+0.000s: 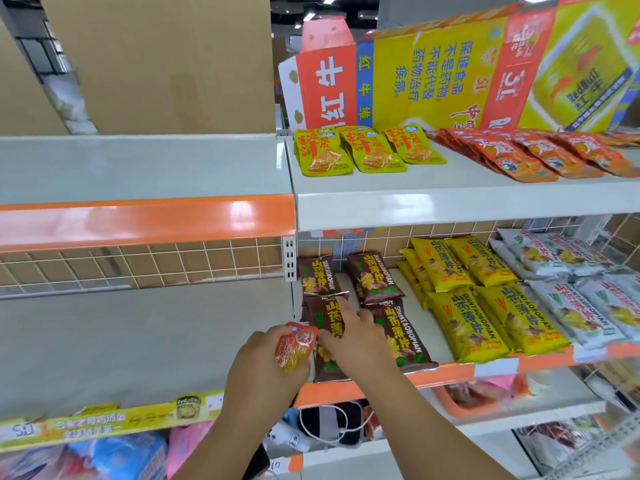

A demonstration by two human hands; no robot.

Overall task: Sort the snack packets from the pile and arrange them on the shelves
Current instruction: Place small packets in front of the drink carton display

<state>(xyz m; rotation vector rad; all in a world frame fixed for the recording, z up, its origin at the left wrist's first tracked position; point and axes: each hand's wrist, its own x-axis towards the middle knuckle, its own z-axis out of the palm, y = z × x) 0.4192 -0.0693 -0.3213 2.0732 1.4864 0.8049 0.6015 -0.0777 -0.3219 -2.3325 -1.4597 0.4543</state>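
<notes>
My left hand grips a small orange snack packet in front of the middle shelf. My right hand lies with straight fingers on a brown snack packet at the left end of that shelf. More brown packets lie beside it, then yellow packets and white packets to the right. On the top shelf sit yellow-green packets and a row of red packets.
Big red and yellow cartons stand behind the top shelf. The left shelf bay has bare boards with orange edge strips. Below are an orange basket, a white cable and mixed bags at lower left.
</notes>
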